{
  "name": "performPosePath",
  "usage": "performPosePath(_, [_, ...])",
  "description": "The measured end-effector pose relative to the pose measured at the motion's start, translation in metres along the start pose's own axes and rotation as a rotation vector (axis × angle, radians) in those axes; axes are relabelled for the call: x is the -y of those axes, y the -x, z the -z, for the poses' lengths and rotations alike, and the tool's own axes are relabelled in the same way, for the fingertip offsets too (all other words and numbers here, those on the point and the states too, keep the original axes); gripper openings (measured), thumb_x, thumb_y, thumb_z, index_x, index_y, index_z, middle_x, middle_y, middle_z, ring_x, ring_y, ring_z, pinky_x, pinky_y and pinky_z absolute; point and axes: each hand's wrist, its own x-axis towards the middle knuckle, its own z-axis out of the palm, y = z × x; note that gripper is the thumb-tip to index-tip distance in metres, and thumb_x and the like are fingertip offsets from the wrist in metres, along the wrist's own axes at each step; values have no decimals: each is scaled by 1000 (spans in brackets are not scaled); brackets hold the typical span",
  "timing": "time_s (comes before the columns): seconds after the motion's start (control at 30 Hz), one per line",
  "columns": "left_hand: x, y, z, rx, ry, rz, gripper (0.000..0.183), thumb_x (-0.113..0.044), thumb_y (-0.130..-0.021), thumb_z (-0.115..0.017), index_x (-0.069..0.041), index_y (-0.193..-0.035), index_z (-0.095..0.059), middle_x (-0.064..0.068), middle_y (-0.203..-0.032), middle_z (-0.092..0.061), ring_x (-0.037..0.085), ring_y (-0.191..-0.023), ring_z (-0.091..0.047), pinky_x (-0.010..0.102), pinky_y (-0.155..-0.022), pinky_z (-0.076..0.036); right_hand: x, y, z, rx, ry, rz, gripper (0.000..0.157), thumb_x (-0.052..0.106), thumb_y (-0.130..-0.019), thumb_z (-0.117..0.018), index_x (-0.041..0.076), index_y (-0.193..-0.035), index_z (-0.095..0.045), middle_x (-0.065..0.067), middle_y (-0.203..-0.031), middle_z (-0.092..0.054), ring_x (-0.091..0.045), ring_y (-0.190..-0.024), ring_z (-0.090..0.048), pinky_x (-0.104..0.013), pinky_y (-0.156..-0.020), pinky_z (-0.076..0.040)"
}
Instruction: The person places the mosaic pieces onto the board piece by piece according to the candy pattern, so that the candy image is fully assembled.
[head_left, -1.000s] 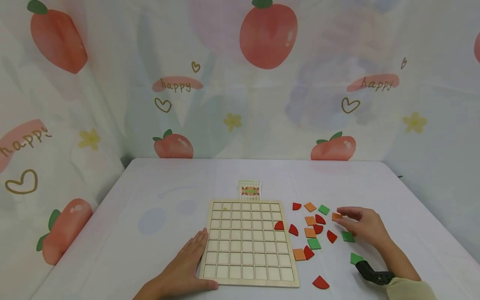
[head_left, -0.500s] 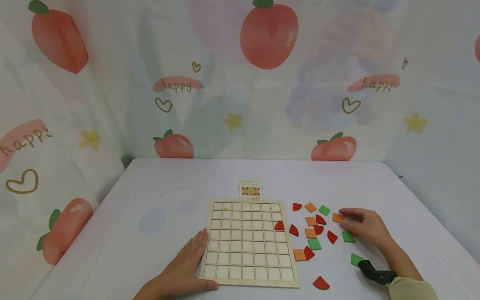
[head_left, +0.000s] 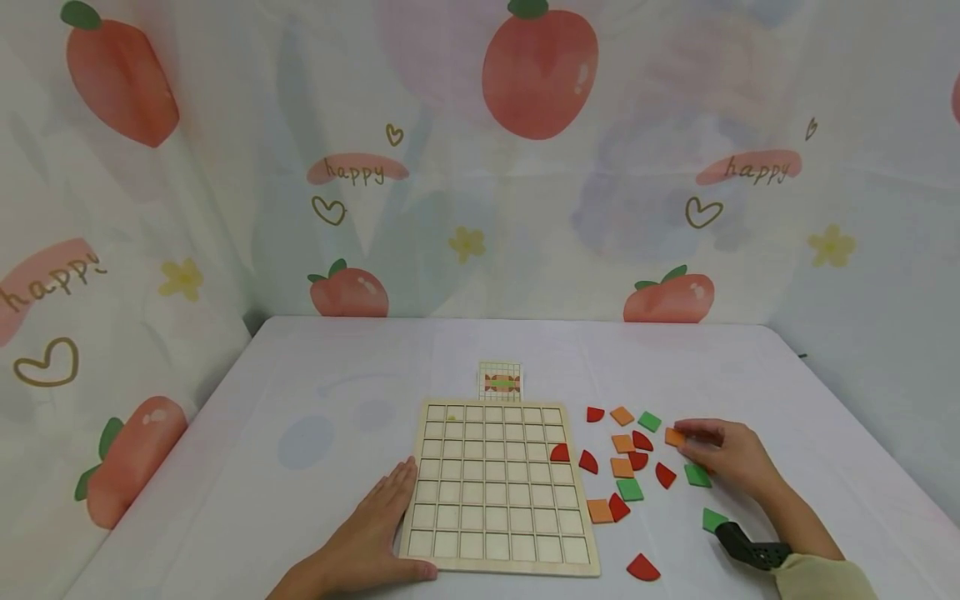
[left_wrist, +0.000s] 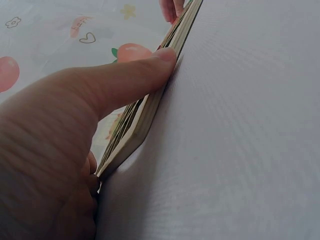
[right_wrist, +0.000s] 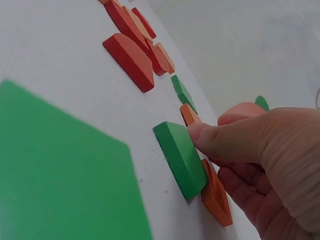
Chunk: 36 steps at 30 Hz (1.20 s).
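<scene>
The wooden grid board point(head_left: 498, 570) lies flat, with a red quarter-circle tile point(head_left: 559, 452) at its right side. My left hand point(head_left: 360, 529) rests at the board's near left corner, fingers stretched along the left edge. In the left wrist view the thumb point(left_wrist: 150, 70) presses on the board's near edge. On the right, my right hand point(head_left: 731, 457) pinches an orange square tile point(head_left: 674, 437), which shows just past the thumb in the right wrist view. Close by that thumb lies a green tile point(right_wrist: 182, 160), with another orange tile point(right_wrist: 216, 197) partly under it.
Several red quarter-circles point(head_left: 665, 475), orange squares point(head_left: 622, 467) and green tiles point(head_left: 630, 489) lie scattered right of the board. A small pattern card point(head_left: 501, 367) touches the board's far edge. A printed cloth backdrop point(head_left: 540, 233) stands behind the white table point(head_left: 360, 358).
My right hand has shifted only slightly at the orange square tile. The left hand, the board and the other tiles keep their places; the head view drifts a little.
</scene>
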Motion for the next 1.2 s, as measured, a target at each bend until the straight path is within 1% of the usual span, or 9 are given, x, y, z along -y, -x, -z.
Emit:
performPosePath(0.13, [0, 0, 0, 4, 6, -2, 118, -75, -67, -57, 1, -146, -12, 10, -152, -9, 23, -138, -8, 44, -109, -13, -2, -1, -1, -12, 9, 22, 41, 16, -83, -69, -6, -117, -58, -22, -112, -60, -38, -106, -51, -49, -85, -46])
performPosePath(0.27, [0, 0, 0, -5, -6, -15, 117, -74, -68, -57, 2, -145, -13, 12, -152, -11, 25, -138, -9, 47, -108, -16, 0, -1, -1, -18, 4, 30, 41, 17, -84, -68, -6, -117, -58, -22, -112, -60, -38, -107, -50, -49, -86, -46])
performPosePath(0.43, [1, 0, -1, -11, -13, -14, 117, -74, -67, -57, 1, -146, -13, 11, -152, -11, 24, -138, -10, 45, -108, -17, 12, 1, -1, -10, -9, 35, 43, 20, -85, -67, -4, -119, -57, -23, -115, -58, -41, -112, -46, -51, -85, -46])
performPosePath(0.57, [1, 0, -1, -18, -8, -6, 118, -74, -67, -58, 0, -146, -13, 10, -152, -11, 23, -138, -10, 41, -109, -15, 25, 0, -5, -11, -20, 69, 42, 19, -84, -68, -4, -118, -58, -22, -114, -59, -42, -112, -47, -51, -86, -45])
performPosePath(0.73, [1, 0, -1, -11, -5, -2, 118, -75, -66, -58, 0, -146, -12, 10, -152, -11, 23, -138, -9, 43, -108, -15, 34, -1, -12, -25, -19, 120, 39, 15, -83, -69, -4, -115, -60, -20, -111, -61, -40, -109, -50, -50, -85, -46])
performPosePath(0.8, [1, 0, -1, -11, -6, -9, 118, -74, -67, -58, 1, -146, -12, 12, -152, -11, 24, -138, -10, 46, -108, -17, 38, -1, -15, -30, -20, 144, 38, 15, -82, -70, -5, -114, -61, -20, -110, -61, -40, -108, -51, -50, -85, -46])
performPosePath(0.9, [1, 0, -1, -11, -5, -14, 118, -74, -67, -58, 1, -146, -12, 13, -152, -12, 25, -138, -10, 47, -108, -17, 42, -1, -18, -29, -26, 173, 37, 15, -81, -71, -4, -112, -62, -19, -109, -62, -39, -107, -52, -50, -85, -46])
performPosePath(1.03, [2, 0, -1, -12, -11, -9, 119, -75, -67, -57, 1, -146, -12, 12, -152, -11, 25, -138, -10, 46, -108, -16, 48, -1, -22, -16, -28, 176, 33, 12, -81, -70, 0, -111, -64, -17, -111, -62, -38, -109, -50, -50, -85, -46])
performPosePath(1.2, [1, 0, -2, -8, -8, 0, 120, -76, -66, -57, 0, -146, -12, 10, -152, -10, 22, -138, -9, 43, -109, -14, 53, -1, -26, -4, -26, 194, 31, 7, -79, -71, 0, -109, -65, -16, -108, -62, -38, -107, -52, -48, -84, -47])
